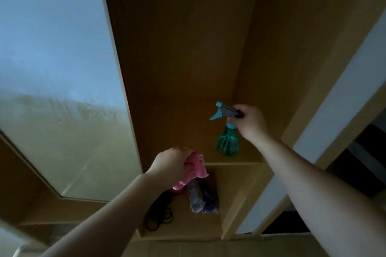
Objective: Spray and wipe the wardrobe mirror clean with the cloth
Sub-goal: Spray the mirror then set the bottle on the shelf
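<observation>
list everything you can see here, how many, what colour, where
mirror: one, pale blue-grey reflection, on the door at left
wardrobe: one, brown wood, centre, open
spray bottle: one, green body with blue trigger, held up inside the upper compartment
cloth: one, pink, bunched, by the door's edge
black loops: a tangle, number unclear, on the lower shelf
wrapped bundle: one, grey-blue, on the lower shelf right of the loops
white panel: one, right of the wardrobe
left hand: grips the cloth
right hand: grips the spray bottle by its head
</observation>
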Demonstrator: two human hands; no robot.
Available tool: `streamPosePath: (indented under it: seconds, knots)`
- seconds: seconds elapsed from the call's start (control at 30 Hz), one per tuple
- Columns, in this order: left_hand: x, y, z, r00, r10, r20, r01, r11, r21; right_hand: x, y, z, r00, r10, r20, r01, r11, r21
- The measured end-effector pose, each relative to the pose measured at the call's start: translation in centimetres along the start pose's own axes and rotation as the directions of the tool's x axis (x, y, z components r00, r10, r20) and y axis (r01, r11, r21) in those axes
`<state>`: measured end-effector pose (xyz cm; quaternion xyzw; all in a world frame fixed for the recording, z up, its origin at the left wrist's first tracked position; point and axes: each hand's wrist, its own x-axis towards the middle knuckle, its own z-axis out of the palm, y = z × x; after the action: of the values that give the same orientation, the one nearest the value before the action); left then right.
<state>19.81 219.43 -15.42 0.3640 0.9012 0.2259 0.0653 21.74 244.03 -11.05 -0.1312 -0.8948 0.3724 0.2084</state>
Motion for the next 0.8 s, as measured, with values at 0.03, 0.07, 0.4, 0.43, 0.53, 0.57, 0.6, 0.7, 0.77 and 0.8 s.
streamPosePath:
  seconds: [0.03, 0.07, 0.4, 0.43, 0.53, 0.57, 0.6, 0.7, 0.77, 0.8]
  knots:
    - [0.3, 0.0, 0.1, 0.999, -0.033, -0.021, 0.033, 0.999, 0.0, 1.2, 0.5, 0.6, 1.0, -0.016, 0.023, 0.015, 1.0, 0.024]
    - [0.5, 0.1, 0.2, 0.996, -0.077, -0.039, 0.077, 0.997, -0.009, 2.3, 1.0, 1.0, 0.998, -0.035, 0.047, 0.032, 0.998, 0.049]
    - [1.3, 2.5, 2.4, 0.948, -0.307, -0.079, 0.292, 0.943, -0.161, 12.1, 4.5, 5.8, 0.987, -0.068, 0.148, 0.054, 0.994, 0.098]
    - [1.3, 2.7, 2.6, 0.943, -0.321, -0.087, 0.305, 0.939, -0.156, 12.7, 4.7, 6.1, 0.985, -0.06, 0.164, 0.047, 0.995, 0.086]
    - [1.4, 2.7, 2.6, 0.929, -0.346, -0.129, 0.332, 0.936, -0.118, 13.6, 5.5, 6.8, 0.981, -0.022, 0.193, 0.009, 0.998, 0.067]
    - [1.5, 2.6, 2.7, 0.927, -0.348, -0.141, 0.334, 0.936, -0.109, 13.7, 5.7, 6.9, 0.981, -0.013, 0.195, 0.001, 0.998, 0.061]
    - [1.6, 2.6, 2.7, 0.924, -0.351, -0.151, 0.338, 0.935, -0.105, 13.8, 5.9, 7.0, 0.98, -0.011, 0.198, -0.001, 0.998, 0.058]
    - [1.8, 2.5, 2.9, 0.917, -0.367, -0.154, 0.35, 0.928, -0.129, 14.1, 6.6, 7.3, 0.981, -0.013, 0.193, -0.002, 0.997, 0.077]
    - [2.0, 2.4, 3.0, 0.919, -0.37, -0.138, 0.352, 0.926, -0.136, 14.1, 7.0, 7.5, 0.98, -0.005, 0.2, -0.009, 0.998, 0.069]
    - [2.1, 2.4, 3.0, 0.921, -0.366, -0.13, 0.347, 0.926, -0.147, 14.2, 7.2, 7.6, 0.979, -0.004, 0.205, -0.009, 0.998, 0.062]
